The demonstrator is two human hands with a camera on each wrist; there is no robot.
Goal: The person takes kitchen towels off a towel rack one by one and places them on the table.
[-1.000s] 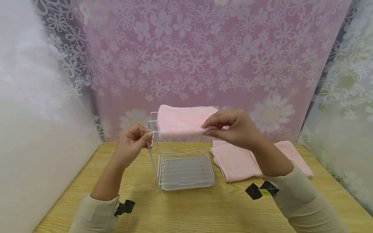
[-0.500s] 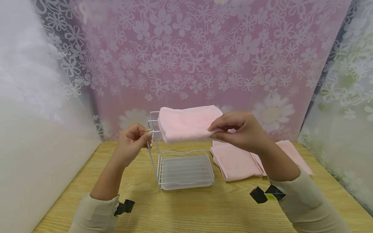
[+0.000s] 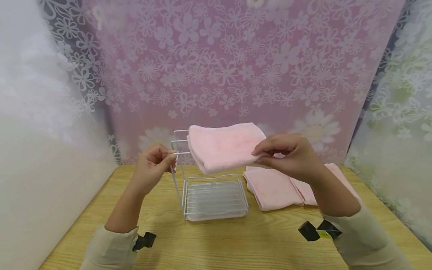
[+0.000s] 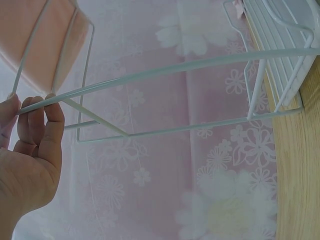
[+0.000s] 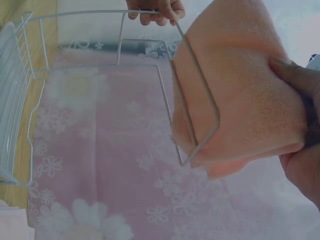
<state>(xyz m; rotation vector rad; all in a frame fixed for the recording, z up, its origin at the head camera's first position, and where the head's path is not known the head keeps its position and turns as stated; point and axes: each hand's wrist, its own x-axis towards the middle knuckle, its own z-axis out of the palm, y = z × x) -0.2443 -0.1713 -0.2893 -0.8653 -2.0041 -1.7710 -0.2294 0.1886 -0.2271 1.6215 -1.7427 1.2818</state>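
A white wire rack (image 3: 174, 181) stands on the table, with a low tray-like basket (image 3: 216, 198) at its base and bars reaching out at the top. My left hand (image 3: 152, 163) pinches the near corner of the top bars between thumb and fingers. A folded pink towel (image 3: 224, 146) lies across or just over those bars; contact is hard to judge. My right hand (image 3: 290, 155) pinches the towel's near right edge. Seen from below in the right wrist view, the towel (image 5: 240, 90) is above the wire loop, its folded layers hanging slightly apart at one corner.
More folded pink towels (image 3: 273, 189) lie on the wooden table (image 3: 216, 247) to the right of the rack, partly behind my right forearm. A flowered pink curtain (image 3: 222, 75) hangs at the back, with a pale wall (image 3: 60, 150) on the left and a flowered sheet on the right.
My right hand has drawn the towel rightward and a little nearer, baring more of the top bars at the left. The left hand and the rack have stayed in place.
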